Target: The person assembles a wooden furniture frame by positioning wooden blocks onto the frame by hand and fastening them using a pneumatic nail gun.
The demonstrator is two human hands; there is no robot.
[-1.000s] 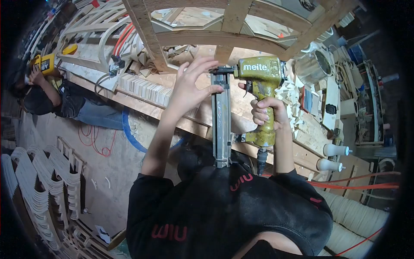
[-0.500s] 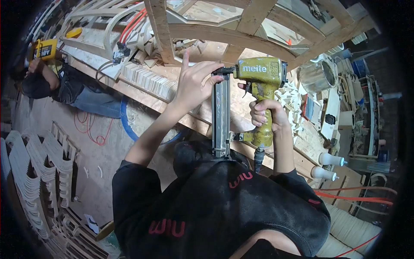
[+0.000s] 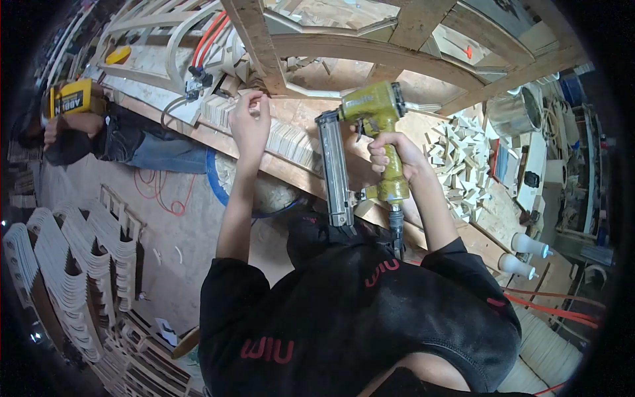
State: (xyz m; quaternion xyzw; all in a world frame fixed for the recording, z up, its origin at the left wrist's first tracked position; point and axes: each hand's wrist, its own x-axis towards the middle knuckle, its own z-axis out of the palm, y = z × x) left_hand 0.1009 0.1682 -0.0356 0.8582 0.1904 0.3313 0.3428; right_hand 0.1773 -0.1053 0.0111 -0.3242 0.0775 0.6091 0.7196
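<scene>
My right hand (image 3: 400,155) is wrapped round the handle of a yellow-green nail gun (image 3: 372,104). The gun's long metal magazine (image 3: 335,173) points down toward my lap, and a hose fitting is joined to the bottom of the handle. To the left, clear of the gun, my left hand (image 3: 249,129) is raised with thumb and fingertips curled together; whatever they may pinch is too small to make out. Beside and partly behind that hand runs a row of thin wooden pieces (image 3: 291,142) along the bench (image 3: 278,167).
A wooden frame (image 3: 370,53) stands at the back of the bench. Pale wood offcuts (image 3: 456,159) are heaped on the right, near a metal bucket (image 3: 514,111). A blue-rimmed tub (image 3: 215,178) sits below. Another person (image 3: 159,149) is at left; stacked curved wooden parts (image 3: 63,264) stand on the floor.
My left hand has left the front of the nail gun and moved left to the row of wooden pieces. The gun has tilted and shifted slightly in my right hand.
</scene>
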